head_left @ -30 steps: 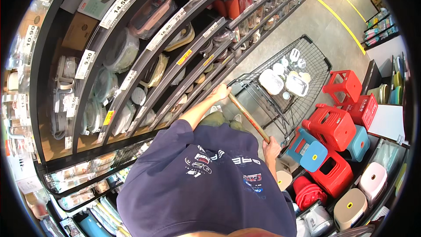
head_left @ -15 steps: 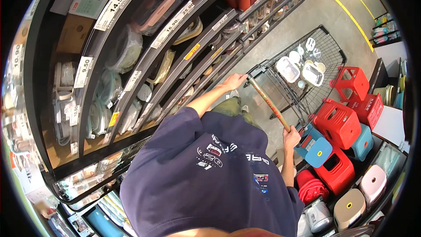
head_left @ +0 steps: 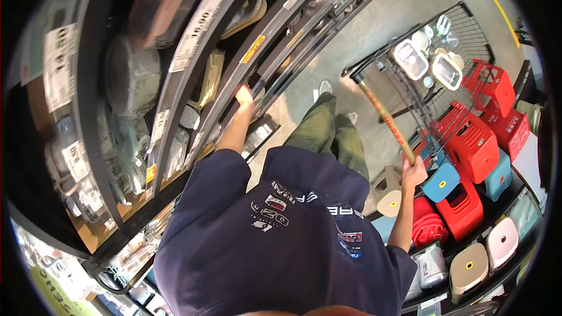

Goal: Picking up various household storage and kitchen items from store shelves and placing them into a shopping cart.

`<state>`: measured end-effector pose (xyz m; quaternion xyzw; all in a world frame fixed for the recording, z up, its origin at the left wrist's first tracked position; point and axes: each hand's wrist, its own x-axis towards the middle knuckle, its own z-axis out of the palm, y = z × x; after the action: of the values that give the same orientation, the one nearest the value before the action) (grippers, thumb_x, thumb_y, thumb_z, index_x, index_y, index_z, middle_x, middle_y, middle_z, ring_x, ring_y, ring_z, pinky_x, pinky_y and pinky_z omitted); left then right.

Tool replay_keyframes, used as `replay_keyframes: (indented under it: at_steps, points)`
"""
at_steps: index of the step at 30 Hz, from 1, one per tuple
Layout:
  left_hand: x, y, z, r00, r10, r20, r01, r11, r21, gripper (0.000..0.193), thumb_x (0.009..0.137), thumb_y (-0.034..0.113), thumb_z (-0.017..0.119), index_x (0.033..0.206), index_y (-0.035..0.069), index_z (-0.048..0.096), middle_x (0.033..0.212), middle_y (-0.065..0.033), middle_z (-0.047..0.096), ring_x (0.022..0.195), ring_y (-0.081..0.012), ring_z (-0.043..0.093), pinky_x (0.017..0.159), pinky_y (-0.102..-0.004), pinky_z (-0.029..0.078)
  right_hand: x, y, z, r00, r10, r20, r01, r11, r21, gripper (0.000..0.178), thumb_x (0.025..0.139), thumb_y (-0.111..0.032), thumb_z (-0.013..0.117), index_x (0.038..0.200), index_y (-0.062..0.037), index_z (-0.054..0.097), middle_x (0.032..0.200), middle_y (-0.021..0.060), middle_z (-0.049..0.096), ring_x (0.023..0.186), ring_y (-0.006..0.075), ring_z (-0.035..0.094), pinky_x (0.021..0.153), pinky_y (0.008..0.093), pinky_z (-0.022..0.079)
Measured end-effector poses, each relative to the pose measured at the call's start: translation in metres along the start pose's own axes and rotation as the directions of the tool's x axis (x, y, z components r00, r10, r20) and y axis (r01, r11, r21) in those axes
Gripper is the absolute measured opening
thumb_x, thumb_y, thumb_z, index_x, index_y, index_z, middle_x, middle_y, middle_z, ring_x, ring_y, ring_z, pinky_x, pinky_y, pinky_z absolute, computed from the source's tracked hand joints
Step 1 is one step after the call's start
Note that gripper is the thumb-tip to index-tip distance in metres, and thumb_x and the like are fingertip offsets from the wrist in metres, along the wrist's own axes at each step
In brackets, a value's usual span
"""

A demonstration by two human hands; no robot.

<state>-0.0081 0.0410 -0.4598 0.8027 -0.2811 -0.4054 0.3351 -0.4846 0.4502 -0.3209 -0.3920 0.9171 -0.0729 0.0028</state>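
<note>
My left hand [head_left: 244, 96] reaches out to the dark store shelf [head_left: 234, 82] and rests on the edge of a middle tier; whether it grips anything there I cannot tell. My right hand [head_left: 414, 171] is closed on the wooden handle bar [head_left: 383, 117] of a black wire shopping cart [head_left: 462, 35]. The cart holds several clear lidded containers [head_left: 410, 58]. My dark blue shirt fills the lower middle of the view, and my green trousers and shoes show below the cart handle.
Shelf tiers on the left carry plastic boxes, lids and price tags [head_left: 202, 20]. On the right stand stacked red stools [head_left: 474, 146], a blue stool [head_left: 442, 181] and beige and pink ones [head_left: 468, 266]. A bare concrete floor [head_left: 374, 17] runs between them, with a yellow line.
My left hand has moved from near the cart handle out to the shelf edge. The view has shifted, so the cart sits farther up and to the right. My right hand keeps the handle.
</note>
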Motion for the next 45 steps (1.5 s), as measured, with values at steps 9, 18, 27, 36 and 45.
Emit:
replay_keyframes:
  at_steps: [9, 18, 27, 36, 45]
  points:
    - [0.053, -0.005, -0.023, 0.972, -0.214, 0.102, 0.237, 0.870, -0.433, 0.046, 0.091, 0.041, 0.051, 0.105, -0.001, 0.041, 0.111, -0.0231, 0.052, 0.104, -0.0357, 0.053, 0.094, -0.0505, 0.045, 0.004, 0.011, 0.011, 0.999, -0.036, 0.016, 0.036, 0.999, -0.013, 0.016, 0.065, -0.017, 0.072, 0.075, -0.0119, 0.060, 0.063, 0.0082, 0.058, 0.056, 0.0296, 0.058, 0.048, 0.0394, 0.043]
    - [0.033, 0.008, -0.004, 0.929, -0.095, 0.359, 0.325, 0.673, -0.664, 0.036, 0.093, 0.022, 0.052, 0.119, -0.001, 0.047, 0.120, -0.0266, 0.048, 0.107, -0.0408, 0.050, 0.096, -0.0514, 0.044, 0.005, 0.009, 0.008, 0.998, -0.058, 0.025, 0.058, 0.998, 0.004, 0.015, 0.068, -0.019, 0.070, 0.077, -0.0115, 0.060, 0.064, 0.0079, 0.059, 0.056, 0.0300, 0.058, 0.049, 0.0398, 0.044]
    - [-0.009, 0.001, -0.004, 0.923, 0.020, 0.385, 0.273, 0.671, -0.690, 0.026, 0.095, 0.015, 0.045, 0.112, -0.003, 0.050, 0.115, -0.0186, 0.055, 0.101, -0.0285, 0.059, 0.088, -0.0396, 0.053, 0.007, 0.008, 0.008, 0.998, -0.070, -0.003, 0.070, 0.997, -0.012, 0.015, 0.069, -0.020, 0.070, 0.074, -0.0119, 0.058, 0.063, 0.0087, 0.058, 0.054, 0.0311, 0.057, 0.047, 0.0401, 0.043]
    - [-0.088, 0.016, -0.009, 0.929, 0.069, 0.365, 0.210, 0.713, -0.669, 0.035, 0.092, 0.019, 0.056, 0.119, -0.003, 0.047, 0.121, -0.0125, 0.053, 0.110, -0.0267, 0.053, 0.099, -0.0385, 0.046, 0.008, 0.002, 0.003, 0.999, -0.040, 0.026, 0.038, 0.996, 0.079, 0.017, 0.070, -0.020, 0.070, 0.072, -0.0100, 0.056, 0.063, 0.0103, 0.057, 0.055, 0.0322, 0.057, 0.048, 0.0414, 0.042]
    - [-0.184, 0.003, -0.007, 0.904, 0.087, 0.419, 0.168, 0.829, -0.534, 0.019, 0.092, 0.014, 0.056, 0.106, 0.002, 0.058, 0.108, -0.0056, 0.061, 0.103, -0.0176, 0.057, 0.094, -0.0382, 0.047, 0.010, 0.002, -0.002, 0.996, -0.008, 0.088, 0.005, 1.000, 0.029, 0.021, 0.069, -0.020, 0.070, 0.073, -0.0089, 0.052, 0.064, 0.0127, 0.057, 0.056, 0.0353, 0.056, 0.049, 0.0440, 0.043]
